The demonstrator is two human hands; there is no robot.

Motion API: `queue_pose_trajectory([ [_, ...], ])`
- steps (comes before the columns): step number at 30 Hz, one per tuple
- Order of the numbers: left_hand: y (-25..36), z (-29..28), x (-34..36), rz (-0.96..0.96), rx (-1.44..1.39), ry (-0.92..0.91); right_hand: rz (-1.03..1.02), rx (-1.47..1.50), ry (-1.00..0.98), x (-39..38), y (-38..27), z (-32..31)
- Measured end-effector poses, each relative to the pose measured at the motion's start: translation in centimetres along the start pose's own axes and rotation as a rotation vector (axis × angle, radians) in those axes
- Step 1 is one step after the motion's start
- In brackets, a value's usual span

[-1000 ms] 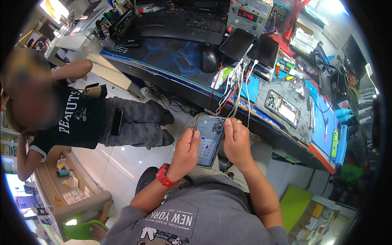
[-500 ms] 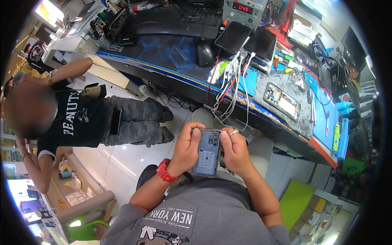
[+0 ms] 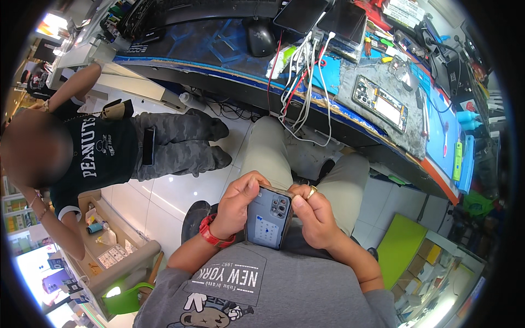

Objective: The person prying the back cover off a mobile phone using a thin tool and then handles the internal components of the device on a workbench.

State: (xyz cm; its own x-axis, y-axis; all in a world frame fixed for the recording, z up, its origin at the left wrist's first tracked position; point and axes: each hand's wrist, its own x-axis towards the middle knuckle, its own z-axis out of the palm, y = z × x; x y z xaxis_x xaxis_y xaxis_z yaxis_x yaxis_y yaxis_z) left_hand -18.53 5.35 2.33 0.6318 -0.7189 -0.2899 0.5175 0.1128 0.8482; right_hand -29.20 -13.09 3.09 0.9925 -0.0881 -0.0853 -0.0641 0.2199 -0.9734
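A blue-grey smartphone [image 3: 266, 218] is held above my lap, its back with the camera cluster turned up and a pale sticker on it. My left hand [image 3: 236, 203], below a red wristwatch [image 3: 210, 230], grips the phone's left side and upper corner, thumb along the edge. My right hand [image 3: 313, 213], with a ring on one finger, pinches the upper right corner between thumb and curled fingers. The phone's screen side is hidden from view.
On the workbench, an opened phone [image 3: 380, 103] lies on a grey mat. White cables [image 3: 310, 93] hang over the bench edge near my knees. A computer mouse [image 3: 259, 37] sits farther left. Another person [image 3: 104, 136] stands at the left, beside a shelf unit.
The phone and both hands have moved a little down and left in view, and the phone has tilted slightly. The view has shifted, showing more of my legs.
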Motion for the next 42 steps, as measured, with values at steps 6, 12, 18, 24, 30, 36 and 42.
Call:
queue_pose_trajectory([
  [6, 0.4, 0.4, 0.5, -0.080, -0.155, 0.034, 0.039, 0.130, 0.022, -0.2, 0.4, 0.2],
  [12, -0.2, 0.1, 0.8, -0.106, -0.214, 0.016, 0.067, 0.174, 0.056, -0.5, 1.0, 0.6],
  [18, 0.0, 0.3, 0.7, -0.068, -0.121, -0.079, 0.233, 0.210, 0.101, -0.4, 1.8, 1.0],
  [24, 0.6, 0.4, 0.2, -0.028, 0.016, -0.007, -0.196, -0.234, 0.167, -1.2, -0.1, -1.1],
  [30, 1.0, 0.9, 0.6, -0.092, -0.084, 0.005, -0.380, -0.455, 0.017, -0.1, -3.4, -1.5],
  [36, 1.1, 0.9, 0.7, -0.104, -0.088, -0.043, -0.376, -0.575, 0.029, 0.3, -4.6, -1.3],
  [42, 1.0, 0.9, 1.0, -0.143, -0.140, -0.060, -0.280, -0.460, 0.028, 0.4, -4.7, -1.6],
])
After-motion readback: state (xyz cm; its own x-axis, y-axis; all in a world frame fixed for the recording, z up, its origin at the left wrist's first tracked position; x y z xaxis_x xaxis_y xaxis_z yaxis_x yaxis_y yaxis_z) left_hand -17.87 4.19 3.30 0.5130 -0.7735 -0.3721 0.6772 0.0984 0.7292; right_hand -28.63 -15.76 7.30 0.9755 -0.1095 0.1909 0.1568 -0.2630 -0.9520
